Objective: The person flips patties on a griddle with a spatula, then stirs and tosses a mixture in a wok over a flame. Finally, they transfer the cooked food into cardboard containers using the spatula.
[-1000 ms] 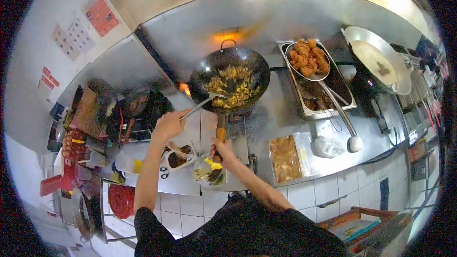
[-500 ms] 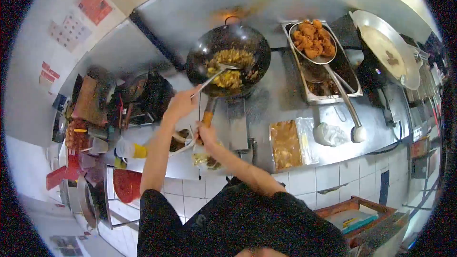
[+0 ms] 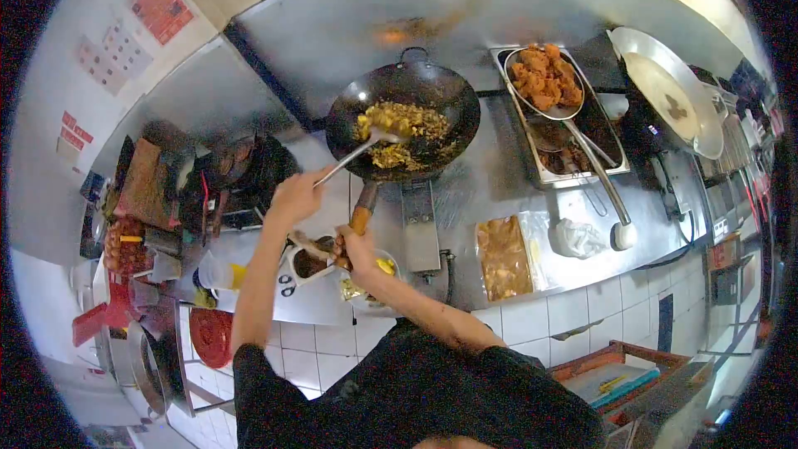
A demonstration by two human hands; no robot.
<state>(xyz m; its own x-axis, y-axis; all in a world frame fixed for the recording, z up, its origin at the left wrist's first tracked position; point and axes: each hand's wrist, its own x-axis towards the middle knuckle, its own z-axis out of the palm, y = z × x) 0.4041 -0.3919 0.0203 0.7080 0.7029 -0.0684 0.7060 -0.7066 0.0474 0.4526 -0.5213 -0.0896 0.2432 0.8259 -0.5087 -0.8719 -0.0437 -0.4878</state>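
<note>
Fingers wrapped, my left hand [image 3: 297,197] grips the metal handle of a ladle or spatula [image 3: 384,135], whose head rests among the food in the wok. My right hand [image 3: 356,248] is closed around the wooden wok handle [image 3: 362,216], nearer my body. Browned bits and yellow pieces of food [image 3: 403,129] lie in the black wok [image 3: 457,108], mostly at its middle and left. Below the handle, partly behind my right hand, are a small tray of dark food [image 3: 309,263] and a bowl with yellow pieces [image 3: 384,266].
Fried pieces [image 3: 544,76] fill a long-handled strainer over a metal tray [image 3: 582,176]. Beyond it is a wide pan [image 3: 665,87]. A flat bag of brown food [image 3: 504,259] and a crumpled plastic bag [image 3: 579,238] lie near the counter's front edge. Dark pans [image 3: 241,162] stand left.
The tool's head has shifted slightly left and down in the wok, and the food has spread. My left hand has moved a little left and down. The view has shifted slightly.
</note>
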